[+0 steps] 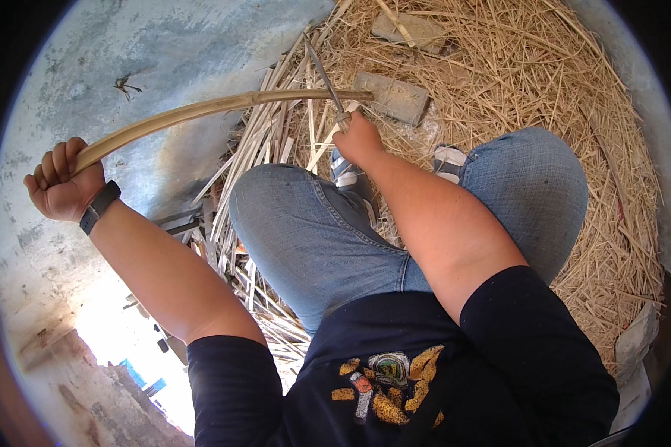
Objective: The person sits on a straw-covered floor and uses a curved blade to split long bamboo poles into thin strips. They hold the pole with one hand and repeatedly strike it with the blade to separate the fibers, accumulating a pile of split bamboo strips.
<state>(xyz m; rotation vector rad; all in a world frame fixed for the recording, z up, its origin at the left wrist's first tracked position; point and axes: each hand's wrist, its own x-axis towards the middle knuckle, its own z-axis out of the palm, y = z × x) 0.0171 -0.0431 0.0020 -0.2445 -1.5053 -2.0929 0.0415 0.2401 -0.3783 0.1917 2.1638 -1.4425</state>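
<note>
The fingers of the left hand (65,181) are wrapped around the left end of a long, bowed bamboo strip (194,112), while the knife (323,71) is grasped by its handle in the right hand (361,141). The strip is crossed by the knife near its far end; whether they touch cannot be told. That tip is seen over the upper left corner of a brick (399,99), beside the left edge of a bed of shavings (537,74). The strip is judged light, springy and prone to splitting, with slick faces and possibly sharp edges; it is best held firmly by the left end, away from the knife.
</note>
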